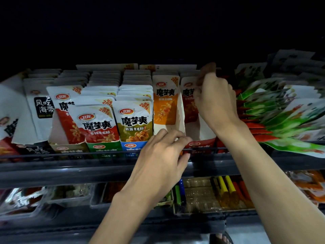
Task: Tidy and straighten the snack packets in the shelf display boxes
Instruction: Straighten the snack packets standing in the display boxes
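Nearest, the left hand (163,152) has its fingers curled over the front lip of a box (181,117) at the shelf (70,166) rail. Further in, the right hand (216,101) reaches into the red box (198,144). Its blurred fingers are clamped on the top of an upright red packet (188,103).

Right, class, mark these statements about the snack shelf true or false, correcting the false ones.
1. The right hand reaches into the red display box. True.
2. The orange packet stands at its box's front. False: it stands far back, bare box floor before it.
3. The left hand holds a green packet. False: it holds no packet; it is by the shelf rail.
4. Green packets lie fanned to the right hand's right. True.
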The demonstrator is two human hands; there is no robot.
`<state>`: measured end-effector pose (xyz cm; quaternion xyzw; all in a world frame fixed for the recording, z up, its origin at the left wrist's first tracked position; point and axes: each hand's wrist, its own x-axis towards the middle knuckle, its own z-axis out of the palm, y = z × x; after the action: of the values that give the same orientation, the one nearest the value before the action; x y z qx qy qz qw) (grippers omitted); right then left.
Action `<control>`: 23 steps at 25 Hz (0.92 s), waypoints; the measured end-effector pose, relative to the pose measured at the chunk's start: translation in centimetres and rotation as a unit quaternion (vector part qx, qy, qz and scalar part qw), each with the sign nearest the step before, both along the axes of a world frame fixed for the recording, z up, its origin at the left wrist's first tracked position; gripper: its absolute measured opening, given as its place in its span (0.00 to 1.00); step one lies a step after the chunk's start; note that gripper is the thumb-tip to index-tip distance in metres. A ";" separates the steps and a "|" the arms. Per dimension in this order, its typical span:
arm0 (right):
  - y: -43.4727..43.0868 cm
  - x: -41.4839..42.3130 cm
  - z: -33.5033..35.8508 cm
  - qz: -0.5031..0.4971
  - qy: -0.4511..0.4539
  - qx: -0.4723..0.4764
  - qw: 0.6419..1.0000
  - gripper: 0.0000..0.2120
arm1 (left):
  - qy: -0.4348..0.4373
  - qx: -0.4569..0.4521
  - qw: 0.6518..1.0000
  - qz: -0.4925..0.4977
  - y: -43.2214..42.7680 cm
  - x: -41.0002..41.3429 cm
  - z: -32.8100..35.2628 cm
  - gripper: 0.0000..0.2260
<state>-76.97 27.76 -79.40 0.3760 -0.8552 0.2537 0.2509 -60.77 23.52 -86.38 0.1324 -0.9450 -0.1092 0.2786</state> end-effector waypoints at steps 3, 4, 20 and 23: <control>-0.2 -0.2 -0.5 0.066 0.014 0.106 0.992 0.13 | -0.003 0.001 1.000 0.000 0.0 0.0 0.1 0.14; -0.3 -0.1 -0.7 0.074 0.021 0.165 0.983 0.15 | -0.005 0.002 1.000 0.000 0.0 0.0 0.1 0.14; 0.0 1.5 -0.4 0.005 -0.001 0.232 0.973 0.19 | 0.000 0.027 0.999 -0.029 -0.3 0.3 0.2 0.16; 1.2 3.6 1.9 -0.027 0.004 0.138 0.990 0.15 | 0.048 0.064 0.996 -0.038 -0.4 1.1 0.8 0.12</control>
<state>-73.39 28.93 -77.50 0.3843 -0.8910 0.1250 0.2068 -59.66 23.10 -85.58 0.1084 -0.9258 -0.1866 0.3105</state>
